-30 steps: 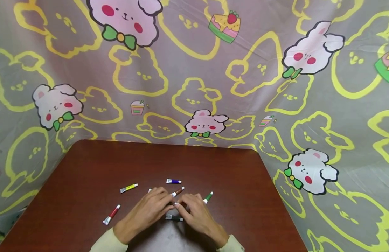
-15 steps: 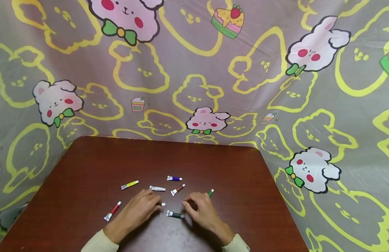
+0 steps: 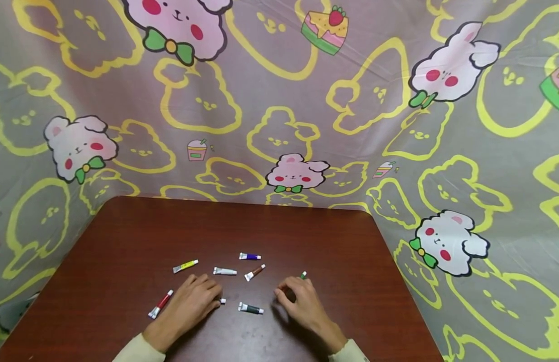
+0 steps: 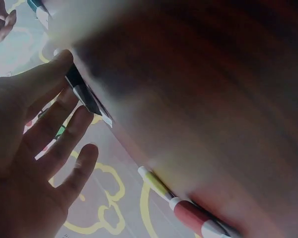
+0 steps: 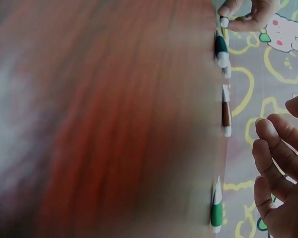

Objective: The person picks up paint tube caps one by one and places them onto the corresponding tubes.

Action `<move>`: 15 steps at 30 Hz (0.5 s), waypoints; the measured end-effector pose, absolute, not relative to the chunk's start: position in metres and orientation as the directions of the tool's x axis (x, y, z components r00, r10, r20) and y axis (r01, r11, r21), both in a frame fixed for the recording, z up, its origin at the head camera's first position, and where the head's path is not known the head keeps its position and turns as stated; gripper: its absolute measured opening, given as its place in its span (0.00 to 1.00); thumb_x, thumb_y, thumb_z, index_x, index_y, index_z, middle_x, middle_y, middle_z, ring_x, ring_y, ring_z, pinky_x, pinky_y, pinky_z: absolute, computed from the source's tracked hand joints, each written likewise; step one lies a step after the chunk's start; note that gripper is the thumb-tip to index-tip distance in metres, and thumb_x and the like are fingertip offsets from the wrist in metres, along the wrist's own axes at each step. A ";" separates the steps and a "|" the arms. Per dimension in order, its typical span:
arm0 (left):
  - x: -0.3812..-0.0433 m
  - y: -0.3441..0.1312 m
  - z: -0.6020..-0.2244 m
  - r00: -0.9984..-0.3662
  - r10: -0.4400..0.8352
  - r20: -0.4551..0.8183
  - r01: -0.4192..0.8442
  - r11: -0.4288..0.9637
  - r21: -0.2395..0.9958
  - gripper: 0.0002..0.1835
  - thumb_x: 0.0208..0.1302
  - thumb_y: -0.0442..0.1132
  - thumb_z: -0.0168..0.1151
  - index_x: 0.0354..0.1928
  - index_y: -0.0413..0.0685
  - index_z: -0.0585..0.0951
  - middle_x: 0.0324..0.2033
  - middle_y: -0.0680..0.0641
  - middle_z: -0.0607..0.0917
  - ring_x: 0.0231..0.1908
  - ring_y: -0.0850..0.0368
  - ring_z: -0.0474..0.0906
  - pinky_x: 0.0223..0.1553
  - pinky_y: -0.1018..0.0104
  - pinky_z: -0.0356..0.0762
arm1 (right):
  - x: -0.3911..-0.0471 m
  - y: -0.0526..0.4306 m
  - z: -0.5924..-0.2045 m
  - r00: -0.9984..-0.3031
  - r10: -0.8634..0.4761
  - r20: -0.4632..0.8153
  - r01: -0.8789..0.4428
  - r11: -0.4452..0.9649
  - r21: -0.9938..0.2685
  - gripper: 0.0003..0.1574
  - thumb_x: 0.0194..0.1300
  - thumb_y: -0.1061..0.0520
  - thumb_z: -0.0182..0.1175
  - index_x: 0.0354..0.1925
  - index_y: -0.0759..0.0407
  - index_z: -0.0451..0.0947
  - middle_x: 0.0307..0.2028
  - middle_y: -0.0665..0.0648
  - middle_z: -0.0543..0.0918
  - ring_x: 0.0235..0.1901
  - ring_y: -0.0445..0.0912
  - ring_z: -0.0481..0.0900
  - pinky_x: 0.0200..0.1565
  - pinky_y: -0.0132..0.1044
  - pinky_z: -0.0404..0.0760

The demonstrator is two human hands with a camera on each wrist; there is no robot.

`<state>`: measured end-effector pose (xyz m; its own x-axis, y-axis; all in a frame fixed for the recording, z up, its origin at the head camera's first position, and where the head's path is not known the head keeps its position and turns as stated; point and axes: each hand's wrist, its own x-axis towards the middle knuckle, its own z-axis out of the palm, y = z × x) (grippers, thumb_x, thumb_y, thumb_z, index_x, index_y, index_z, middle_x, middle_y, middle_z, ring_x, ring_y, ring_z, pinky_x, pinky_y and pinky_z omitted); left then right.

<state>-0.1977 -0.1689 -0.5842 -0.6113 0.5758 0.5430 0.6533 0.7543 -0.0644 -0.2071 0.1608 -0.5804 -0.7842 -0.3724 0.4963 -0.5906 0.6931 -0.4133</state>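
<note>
My left hand (image 3: 186, 306) pinches a small dark paint tube between thumb and fingers. Only its white cap (image 3: 222, 301) peeks out in the head view, while the left wrist view shows the dark body (image 4: 84, 94) at the fingertips. Just right of that hand lies a dark green paint tube (image 3: 250, 308). My right hand (image 3: 302, 301) hovers at the right with loosely bent fingers and holds nothing. Partly hidden behind it is a green paint tube (image 3: 304, 275), seen whole in the right wrist view.
On the brown table (image 3: 216, 226) lie several more tubes: red (image 3: 161, 304), yellow (image 3: 185, 266), white (image 3: 225, 271), purple (image 3: 250, 256) and brown (image 3: 254, 272). A patterned curtain (image 3: 243, 100) with cartoon animals surrounds the table's back and sides.
My hands were together at the middle, then parted. The left hand has moved left with the dark tube, the right hand has moved right with nothing in it.
</note>
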 end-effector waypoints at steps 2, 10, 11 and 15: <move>-0.197 -0.170 -0.585 -0.618 0.577 0.533 0.651 0.756 -0.063 0.19 0.48 0.48 0.85 0.30 0.60 0.79 0.28 0.58 0.83 0.36 0.56 0.76 0.39 0.57 0.69 | -0.206 0.164 -0.582 -0.788 -0.366 0.494 -0.583 0.699 -0.413 0.06 0.65 0.56 0.75 0.36 0.44 0.86 0.34 0.40 0.88 0.37 0.34 0.84 0.44 0.37 0.75; -0.198 -0.172 -0.586 -0.659 0.567 0.494 0.635 0.771 -0.038 0.18 0.48 0.49 0.85 0.30 0.61 0.80 0.29 0.59 0.84 0.35 0.56 0.77 0.39 0.57 0.69 | -0.208 0.177 -0.584 -0.795 -0.358 0.489 -0.570 0.716 -0.402 0.07 0.64 0.57 0.75 0.36 0.44 0.86 0.33 0.40 0.88 0.37 0.35 0.84 0.41 0.35 0.73; -0.198 -0.172 -0.585 -0.663 0.567 0.488 0.636 0.771 -0.032 0.18 0.48 0.49 0.85 0.30 0.61 0.80 0.29 0.59 0.84 0.35 0.56 0.77 0.39 0.57 0.69 | -0.208 0.179 -0.584 -0.797 -0.357 0.487 -0.568 0.718 -0.403 0.07 0.64 0.57 0.76 0.36 0.44 0.87 0.33 0.40 0.88 0.37 0.35 0.84 0.41 0.35 0.73; -0.197 -0.175 -0.584 -0.670 0.571 0.474 0.645 0.764 -0.008 0.18 0.49 0.51 0.85 0.32 0.61 0.81 0.30 0.60 0.84 0.36 0.56 0.77 0.38 0.57 0.68 | -0.208 0.188 -0.584 -0.793 -0.348 0.500 -0.565 0.727 -0.390 0.08 0.62 0.57 0.77 0.36 0.45 0.87 0.33 0.41 0.89 0.37 0.36 0.85 0.42 0.37 0.75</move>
<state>-0.1974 -0.1746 -0.5839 -0.6703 0.5711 0.4739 0.6453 0.7639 -0.0077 -0.2083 0.1882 -0.5842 -0.7928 -0.3481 0.5003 -0.5654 0.7266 -0.3903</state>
